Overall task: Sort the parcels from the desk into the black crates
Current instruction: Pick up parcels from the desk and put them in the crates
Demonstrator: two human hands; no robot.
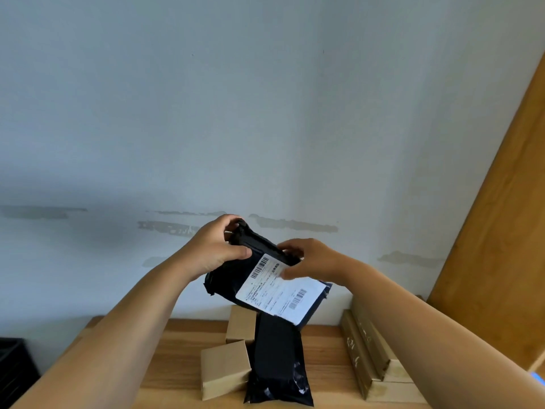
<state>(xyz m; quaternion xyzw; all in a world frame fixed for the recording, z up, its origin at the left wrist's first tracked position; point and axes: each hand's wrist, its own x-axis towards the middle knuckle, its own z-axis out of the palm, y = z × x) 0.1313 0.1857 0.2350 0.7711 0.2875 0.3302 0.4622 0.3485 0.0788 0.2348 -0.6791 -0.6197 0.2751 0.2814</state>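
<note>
Both hands holding one black mailer up

Left hand point(216, 249) and right hand point(309, 259) each pinch the black mailer point(265, 278); wooden table point(324, 355) carries two cardboard boxes point(225, 371), another black bag point(277, 361), pale wall point(236, 113) behind.

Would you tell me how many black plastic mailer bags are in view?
2. One black plastic mailer bag with a white label is held up by both hands; another black plastic mailer bag lies on the wooden desk between cardboard boxes. Others may be hidden.

Pale scuffed wall point(265, 113); wooden panel point(501, 231) at right.
</note>
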